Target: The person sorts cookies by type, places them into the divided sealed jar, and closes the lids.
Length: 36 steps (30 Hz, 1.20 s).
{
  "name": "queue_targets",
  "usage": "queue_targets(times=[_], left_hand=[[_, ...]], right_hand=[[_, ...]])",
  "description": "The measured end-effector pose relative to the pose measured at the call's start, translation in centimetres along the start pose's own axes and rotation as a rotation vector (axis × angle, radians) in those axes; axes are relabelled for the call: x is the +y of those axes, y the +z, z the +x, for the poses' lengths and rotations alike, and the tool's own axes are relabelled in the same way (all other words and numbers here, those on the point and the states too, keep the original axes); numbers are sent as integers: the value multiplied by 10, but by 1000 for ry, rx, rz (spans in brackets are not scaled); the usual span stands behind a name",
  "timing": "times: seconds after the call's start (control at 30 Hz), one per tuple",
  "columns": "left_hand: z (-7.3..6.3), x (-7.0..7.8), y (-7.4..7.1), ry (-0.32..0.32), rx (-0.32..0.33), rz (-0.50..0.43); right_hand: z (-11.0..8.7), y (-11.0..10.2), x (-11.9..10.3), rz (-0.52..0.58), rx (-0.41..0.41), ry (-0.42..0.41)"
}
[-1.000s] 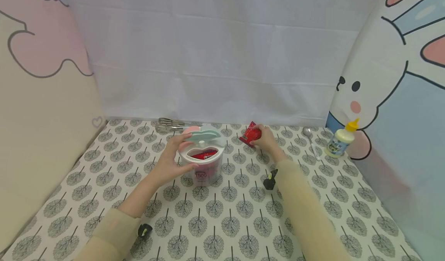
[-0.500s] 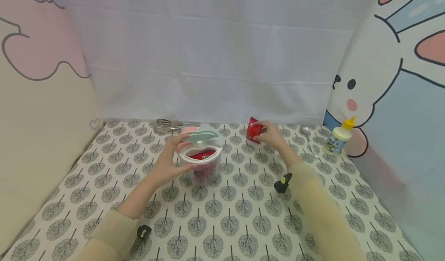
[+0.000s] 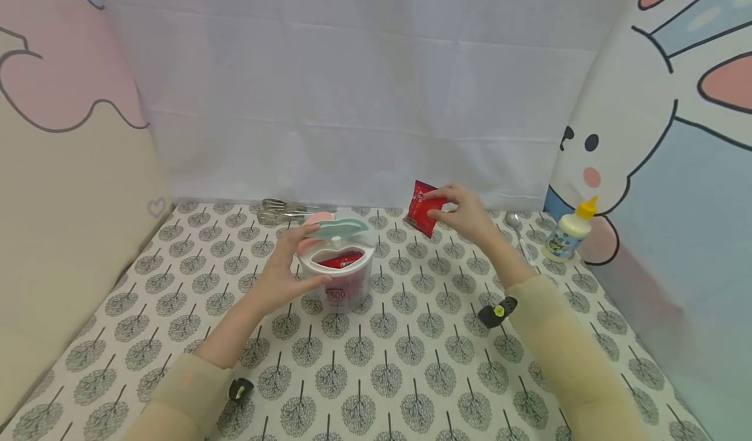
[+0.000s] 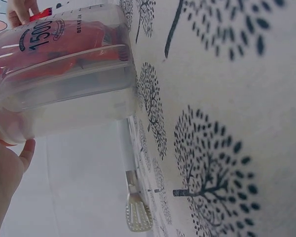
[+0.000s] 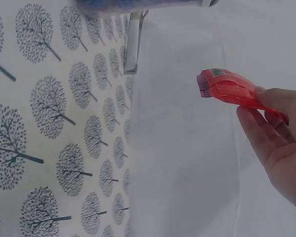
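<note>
A clear plastic canister [image 3: 346, 289] marked 1500 stands upright on the cloth, its white lid's green flap [image 3: 342, 228] raised. Through the lid's opening shows a red packet [image 3: 341, 259]; the left wrist view shows more red packaging [image 4: 96, 39] through the wall. My left hand [image 3: 277, 280] grips the canister's left side near the top, thumb at the front and fingers by the flap. Off to the right, above the table, my right hand [image 3: 470, 218] pinches a small red sealed packet [image 3: 422, 207] between thumb and fingers. The right wrist view shows this packet [image 5: 232, 89] edge-on.
Metal utensils [image 3: 282, 212] lie behind the canister, including a slotted spatula [image 4: 138, 213]. At the right are a spoon [image 3: 514, 222] and a squeeze bottle [image 3: 565, 235] with a yellow cap. White cloth [image 3: 376, 102] hangs at the back; tree-patterned cloth [image 3: 364, 382] covers the table.
My right hand has lifted the red packet from the tabletop and turned it more upright. The left hand keeps its hold on the canister. The head view has shifted slightly.
</note>
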State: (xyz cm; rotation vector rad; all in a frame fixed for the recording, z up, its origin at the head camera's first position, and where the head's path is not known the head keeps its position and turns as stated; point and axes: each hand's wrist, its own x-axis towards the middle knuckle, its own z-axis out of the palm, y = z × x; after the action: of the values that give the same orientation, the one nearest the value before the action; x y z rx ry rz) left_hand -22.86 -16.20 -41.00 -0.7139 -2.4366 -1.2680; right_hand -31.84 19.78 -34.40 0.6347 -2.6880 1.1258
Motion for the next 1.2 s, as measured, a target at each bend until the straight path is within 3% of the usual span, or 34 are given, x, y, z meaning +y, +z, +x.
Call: queue_targets(times=[0.3, 0.6, 0.93, 1.2], left_hand=[[0, 0, 1, -12, -5, -10], [0, 2, 0, -18, -5, -36], [-1, 2, -2, -4, -4, -3], [1, 3, -1, 21, -8, -5]], right_hand=[[-11, -11, -48, 127, 11, -167], [-15, 0, -83, 323, -42, -387], [-5, 36, -102, 311, -178, -574], [-3, 59, -103, 205, -228, -585]])
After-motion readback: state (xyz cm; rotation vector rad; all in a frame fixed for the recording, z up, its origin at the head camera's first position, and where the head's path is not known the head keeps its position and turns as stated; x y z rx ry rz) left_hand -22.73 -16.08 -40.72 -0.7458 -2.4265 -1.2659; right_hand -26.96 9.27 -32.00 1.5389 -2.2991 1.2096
